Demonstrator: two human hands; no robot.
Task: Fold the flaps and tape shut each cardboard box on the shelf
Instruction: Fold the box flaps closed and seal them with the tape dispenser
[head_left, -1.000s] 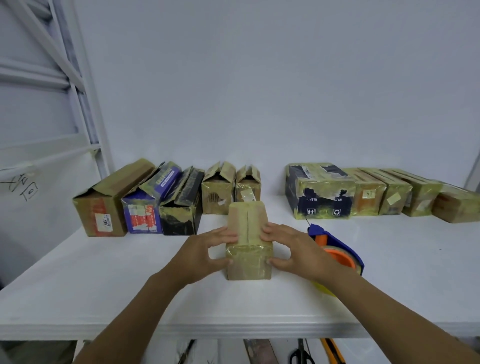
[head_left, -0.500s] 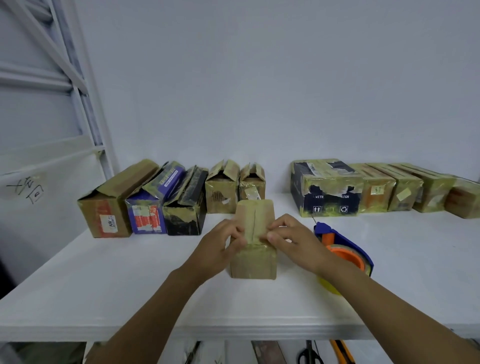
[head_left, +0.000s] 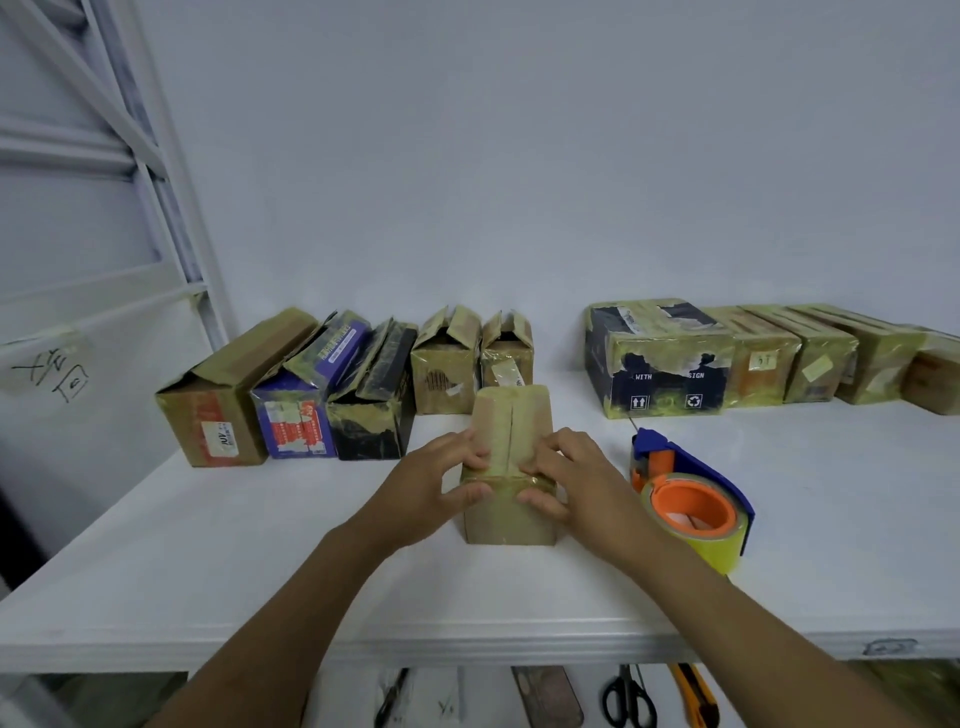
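11 boxes (head_left: 511, 462), 1 tape dispenser (head_left: 691, 499), 2 hands (head_left: 431, 488).

Tan box (head_left: 511, 467); blue-orange dispenser (head_left: 691, 488), yellow tape.

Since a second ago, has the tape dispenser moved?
No. The tape dispenser sits on the shelf, right of the small box, below the black box; only the camera shifted.

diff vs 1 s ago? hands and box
Both hands slid up the small box: left hand and right hand went from gripping its lower front to pressing the top flaps' near edge, thumbs on the front. The box and tape dispenser stayed put.
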